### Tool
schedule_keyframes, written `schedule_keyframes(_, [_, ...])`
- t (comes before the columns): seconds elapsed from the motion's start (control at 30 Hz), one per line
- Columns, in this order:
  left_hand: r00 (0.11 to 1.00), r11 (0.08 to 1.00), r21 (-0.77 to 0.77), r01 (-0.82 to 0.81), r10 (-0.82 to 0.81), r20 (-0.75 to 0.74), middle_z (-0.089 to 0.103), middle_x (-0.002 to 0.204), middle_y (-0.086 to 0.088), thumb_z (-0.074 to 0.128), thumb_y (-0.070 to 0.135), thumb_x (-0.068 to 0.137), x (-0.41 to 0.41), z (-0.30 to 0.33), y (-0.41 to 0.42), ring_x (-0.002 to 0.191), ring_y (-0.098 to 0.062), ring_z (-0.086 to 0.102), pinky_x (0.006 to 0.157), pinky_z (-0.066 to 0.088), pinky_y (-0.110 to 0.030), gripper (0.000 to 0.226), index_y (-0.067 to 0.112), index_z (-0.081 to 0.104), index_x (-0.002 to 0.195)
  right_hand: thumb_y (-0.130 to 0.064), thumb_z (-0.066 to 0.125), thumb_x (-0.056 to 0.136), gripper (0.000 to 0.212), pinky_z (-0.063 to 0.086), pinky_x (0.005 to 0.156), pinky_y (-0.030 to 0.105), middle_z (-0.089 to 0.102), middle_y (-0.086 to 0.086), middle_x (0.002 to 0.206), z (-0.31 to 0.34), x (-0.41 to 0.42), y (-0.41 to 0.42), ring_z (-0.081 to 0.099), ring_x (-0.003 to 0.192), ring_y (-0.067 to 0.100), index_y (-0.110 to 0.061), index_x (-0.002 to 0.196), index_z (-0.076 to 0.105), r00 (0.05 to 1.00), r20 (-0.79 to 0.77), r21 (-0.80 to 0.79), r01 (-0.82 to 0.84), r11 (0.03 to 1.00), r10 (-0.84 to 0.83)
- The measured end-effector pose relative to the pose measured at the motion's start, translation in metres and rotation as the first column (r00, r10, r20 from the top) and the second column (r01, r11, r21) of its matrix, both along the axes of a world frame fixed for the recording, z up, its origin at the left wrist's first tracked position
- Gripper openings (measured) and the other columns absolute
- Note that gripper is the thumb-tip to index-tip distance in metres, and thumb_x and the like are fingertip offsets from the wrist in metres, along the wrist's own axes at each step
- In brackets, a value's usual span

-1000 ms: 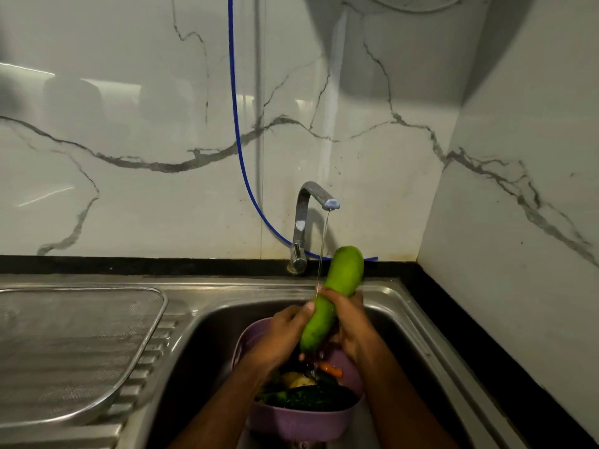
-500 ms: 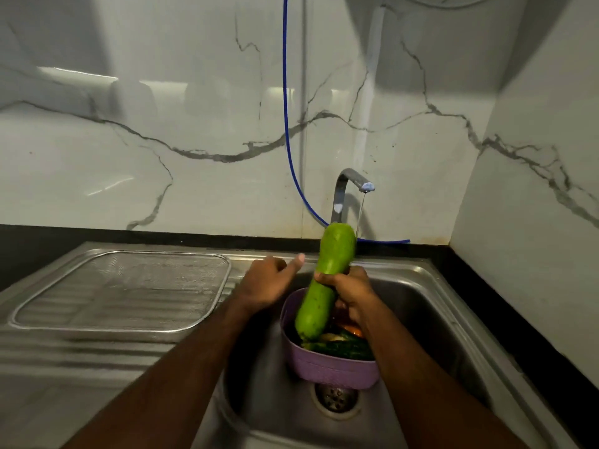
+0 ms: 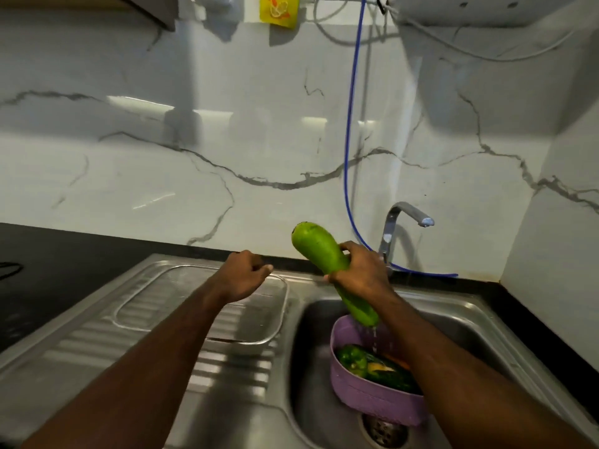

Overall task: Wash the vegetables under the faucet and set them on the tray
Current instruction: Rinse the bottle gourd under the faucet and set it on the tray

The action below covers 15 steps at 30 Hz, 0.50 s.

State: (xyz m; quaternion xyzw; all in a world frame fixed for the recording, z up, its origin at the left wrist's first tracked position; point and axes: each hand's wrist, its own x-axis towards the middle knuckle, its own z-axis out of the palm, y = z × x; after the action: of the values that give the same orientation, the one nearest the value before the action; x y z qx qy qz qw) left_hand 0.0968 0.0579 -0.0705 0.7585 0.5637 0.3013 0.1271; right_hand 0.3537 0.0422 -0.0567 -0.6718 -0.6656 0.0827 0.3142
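Observation:
My right hand (image 3: 359,273) grips a long light-green gourd (image 3: 319,251) around its middle. The gourd is tilted, its thick end up and to the left, its lower end dripping over the purple basket (image 3: 372,400) in the sink. My left hand (image 3: 246,273) hovers over the far right corner of the metal tray (image 3: 278,319) on the drainboard, fingers loosely curled and holding nothing. The basket holds several vegetables, among them a green pepper (image 3: 351,359). The faucet (image 3: 405,218) stands behind my right hand, with no stream visible from its spout.
The steel sink basin (image 3: 311,384) has a drain strainer (image 3: 384,431) in front of the basket. A blue hose (image 3: 351,131) runs down the marble wall to the faucet base. A black countertop (image 3: 48,254) lies to the left. A side wall closes in on the right.
My right hand has carried the gourd left, away from the faucet, and tipped it leftward. My left hand let go of it and moved over the tray. The view swung left.

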Motion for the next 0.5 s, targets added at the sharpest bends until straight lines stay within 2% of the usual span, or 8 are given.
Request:
schedule_keyframes(0.1, [0.997, 0.997, 0.004, -0.075, 0.075, -0.023, 0.069, 0.072, -0.017, 0.058, 0.035, 0.097, -0.049, -0.001, -0.004, 0.071, -0.029, 0.066, 0.066, 0.051, -0.036, 0.046, -0.001, 0.066, 0.069, -0.043, 0.087, 0.073, 0.072, 0.044, 0.094, 0.032, 0.067, 0.006, 0.128, 0.012, -0.041, 0.008, 0.059, 0.119, 0.028, -0.027, 0.137, 0.059, 0.988, 0.131, -0.005, -0.083, 0.997, 0.083])
schedule_keyframes(0.2, [0.987, 0.989, 0.006, -0.149, 0.149, -0.064, 0.069, 0.071, -0.015, 0.059, 0.033, 0.096, -0.096, -0.004, -0.005, 0.07, -0.026, 0.066, 0.069, 0.052, -0.036, 0.043, 0.001, 0.068, 0.068, -0.044, 0.086, 0.072, 0.068, 0.047, 0.094, 0.034, 0.068, 0.007, 0.126, 0.018, -0.088, 0.022, 0.06, 0.115, 0.028, -0.025, 0.132, 0.061, 0.959, 0.223, 0.001, -0.182, 0.983, 0.178])
schedule_keyframes(0.3, [0.977, 0.98, -0.003, -0.197, 0.196, -0.078, 0.067, 0.062, -0.011, 0.059, 0.036, 0.094, -0.137, -0.015, -0.007, 0.065, -0.025, 0.064, 0.071, 0.055, -0.04, 0.045, 0.005, 0.067, 0.062, -0.039, 0.085, 0.074, 0.064, 0.05, 0.094, 0.036, 0.067, 0.01, 0.126, 0.019, -0.141, 0.033, 0.061, 0.114, 0.029, -0.021, 0.131, 0.062, 0.922, 0.265, -0.021, -0.289, 0.957, 0.284])
schedule_keyframes(0.37, [0.972, 0.975, -0.003, -0.222, 0.221, -0.08, 0.067, 0.064, -0.012, 0.061, 0.036, 0.093, -0.152, -0.02, -0.009, 0.067, -0.026, 0.065, 0.07, 0.054, -0.038, 0.044, 0.005, 0.068, 0.062, -0.039, 0.087, 0.074, 0.067, 0.049, 0.095, 0.035, 0.067, 0.01, 0.127, 0.018, -0.169, 0.038, 0.061, 0.115, 0.029, -0.02, 0.133, 0.063, 0.896, 0.289, -0.035, -0.341, 0.939, 0.336])
schedule_keyframes(0.43, [0.967, 0.973, 0.003, -0.232, 0.231, -0.109, 0.066, 0.066, -0.014, 0.064, 0.033, 0.093, -0.16, -0.022, -0.012, 0.068, -0.027, 0.063, 0.064, 0.049, -0.034, 0.042, 0.003, 0.067, 0.063, -0.04, 0.089, 0.072, 0.069, 0.049, 0.095, 0.035, 0.067, 0.009, 0.127, 0.012, -0.191, 0.044, 0.062, 0.115, 0.028, -0.021, 0.133, 0.063, 0.882, 0.295, -0.053, -0.369, 0.928, 0.368])
schedule_keyframes(0.5, [0.962, 0.974, 0.041, -0.221, 0.225, -0.152, 0.058, 0.061, -0.007, 0.066, 0.029, 0.092, -0.162, -0.024, -0.015, 0.065, -0.023, 0.055, 0.058, 0.037, -0.029, 0.039, 0.003, 0.063, 0.062, -0.04, 0.09, 0.071, 0.071, 0.051, 0.097, 0.037, 0.068, 0.007, 0.127, 0.004, -0.205, 0.047, 0.062, 0.115, 0.028, -0.023, 0.134, 0.063, 0.873, 0.309, -0.081, -0.37, 0.925, 0.376])
